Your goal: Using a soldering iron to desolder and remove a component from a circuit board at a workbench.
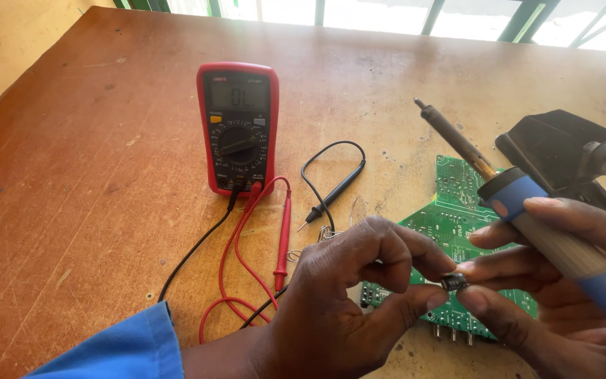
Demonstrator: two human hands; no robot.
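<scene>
Head view: the left hand (338,302) and the right hand (562,281) meet above the near edge of a green circuit board (450,210) lying flat on the brown wooden counter (92,175). A small dark component (454,282) sits between the two hands, just above the board; the left grip is clenched on it with thumb and curled forefinger, and the fingertips of the right hand touch its other side. The right grip is also closed around the blue handle of a soldering iron (527,210), whose metal tip points up and away to the left, clear of the board. Behind the board, at the right edge of the counter, lies a black stand (555,151). A red multimeter (238,126) lies face up near the middle of the counter, well apart from the hands. Its red probe (283,235) and black probe (334,193) lie on the counter between the meter and the left hand, with their leads looping toward the near edge. A blue sleeve (128,347) covers the left forearm.
</scene>
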